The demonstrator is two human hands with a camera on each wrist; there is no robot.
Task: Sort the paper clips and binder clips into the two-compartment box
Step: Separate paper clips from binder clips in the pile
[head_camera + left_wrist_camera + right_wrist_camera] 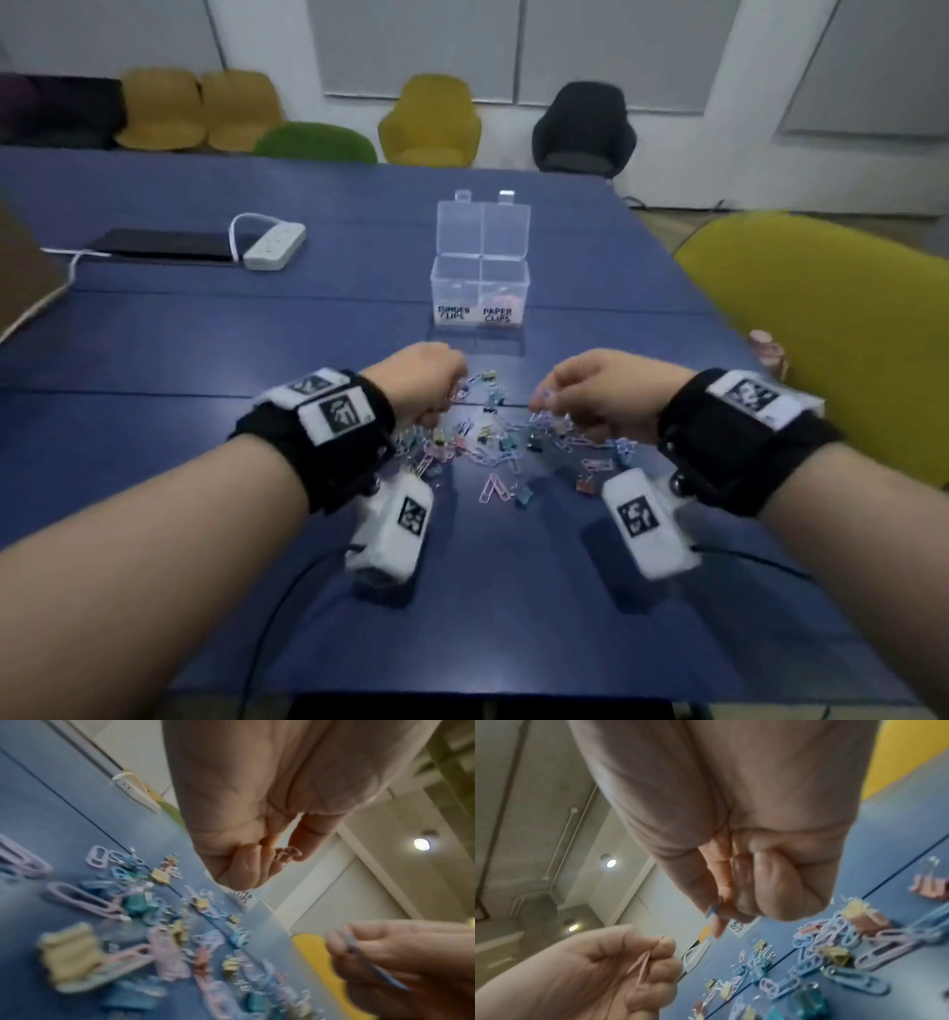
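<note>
Blue table [205, 334], spanning most of the head view; seams running across its top. Yellow-green chair [832, 329] at the right edge; further chairs in yellow, green and black along the far wall. Dark flat device [164, 244] and white power strip [274, 241] far left on the table, a white cable looping between them.

Clear two-compartment box [480, 288], upright at table centre, lid [482, 226] raised behind it. Front labels: "BINDER CLIPS" on the left compartment, "PAPER CLIPS" on the right. Pinkish contents faintly visible in the right compartment; contents of the left compartment not discernible.

Left hand [426, 383] and right hand [601, 390], both raised just above the table, near the box's front, each wrist carrying a black band with white marker tags. Left hand: fingers curled, thumb and fingertips pinching a pink paper clip [641, 965]. Right hand: fingers curled, thumb and forefinger pinching a blue paper clip [377, 969].

Loose pile of clips [493, 447], scattered on the table between and below the two hands: pastel paper clips in pink, lilac and blue, several linked together, mixed with small binder clips [136, 904] in teal, yellow and pink.
</note>
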